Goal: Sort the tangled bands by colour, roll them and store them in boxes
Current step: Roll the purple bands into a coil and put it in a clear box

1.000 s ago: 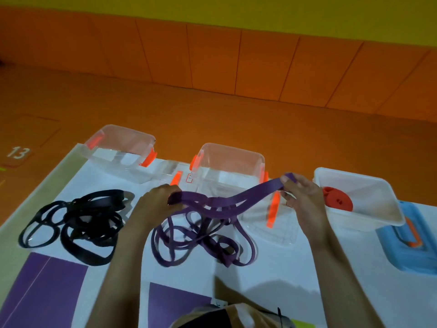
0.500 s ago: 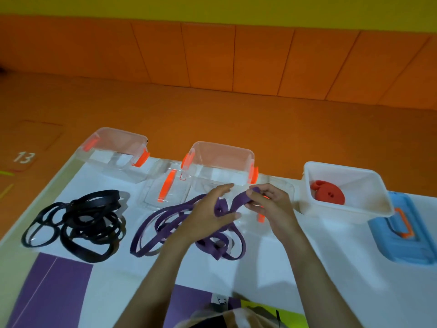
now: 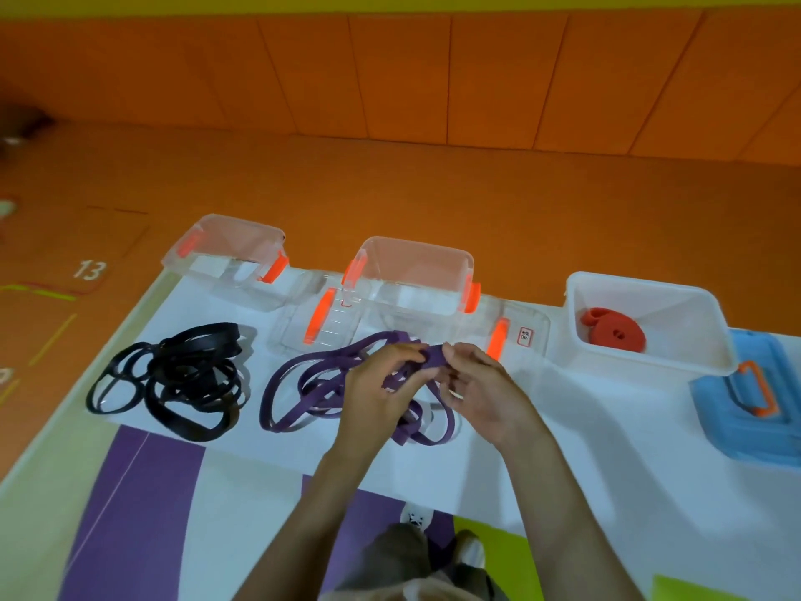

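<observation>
White mat [image 3: 628,420] on orange floor [image 3: 390,188]; floor marking "13" [image 3: 89,269] left

purple bands [image 3: 299,386]: tangled loops, one end pinched between my fingers [image 3: 405,354].
black bands [image 3: 182,379]: tangled heap, left of the purple.
red band [image 3: 617,337]: rolled, inside the white box [image 3: 641,362].
clear boxes [image 3: 411,264]: two, lids off, behind the bands.

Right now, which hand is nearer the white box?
Right. The right hand, pinching the purple band, is just left of the white box; the left hand is farther left.

Left hand [image 3: 381,383] and right hand [image 3: 481,383] pinch purple bands [image 3: 303,383] beside black bands [image 3: 182,375]
</observation>
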`<state>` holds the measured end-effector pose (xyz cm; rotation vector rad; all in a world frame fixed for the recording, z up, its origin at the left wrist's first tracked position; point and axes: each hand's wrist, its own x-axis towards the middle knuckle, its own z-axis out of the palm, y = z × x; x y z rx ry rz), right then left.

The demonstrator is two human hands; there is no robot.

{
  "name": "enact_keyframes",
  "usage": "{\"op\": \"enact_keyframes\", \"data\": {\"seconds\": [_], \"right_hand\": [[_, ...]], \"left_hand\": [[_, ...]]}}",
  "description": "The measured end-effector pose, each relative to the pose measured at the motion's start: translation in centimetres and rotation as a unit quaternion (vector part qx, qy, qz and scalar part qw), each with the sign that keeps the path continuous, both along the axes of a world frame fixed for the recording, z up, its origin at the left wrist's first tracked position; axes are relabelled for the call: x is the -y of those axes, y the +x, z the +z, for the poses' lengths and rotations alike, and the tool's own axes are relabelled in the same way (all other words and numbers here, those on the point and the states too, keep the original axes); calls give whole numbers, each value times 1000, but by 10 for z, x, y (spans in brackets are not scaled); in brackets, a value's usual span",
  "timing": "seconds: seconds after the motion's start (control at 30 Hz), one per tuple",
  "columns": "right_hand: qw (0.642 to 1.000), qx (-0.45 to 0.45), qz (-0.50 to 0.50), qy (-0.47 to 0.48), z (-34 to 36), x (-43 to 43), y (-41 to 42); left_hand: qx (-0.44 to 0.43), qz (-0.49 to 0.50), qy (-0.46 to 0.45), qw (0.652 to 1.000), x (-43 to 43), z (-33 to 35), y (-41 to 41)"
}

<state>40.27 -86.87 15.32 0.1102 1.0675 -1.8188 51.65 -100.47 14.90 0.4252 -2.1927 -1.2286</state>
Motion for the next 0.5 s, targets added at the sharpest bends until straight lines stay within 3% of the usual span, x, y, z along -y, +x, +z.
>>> {"op": "enact_keyframes", "data": {"seconds": [0.1, 0.3, 0.5], "right_hand": [[999, 14, 35, 10, 2, 4, 4], [999, -31, 13, 24, 9, 17, 3], [997, -69, -7, 31, 9, 47, 10]], "left_hand": [[-20, 8, 29, 999, 1, 2, 1], [-60, 18, 49, 997, 11, -9, -11], [-55, -42, 61, 996, 48, -21, -17]]}}
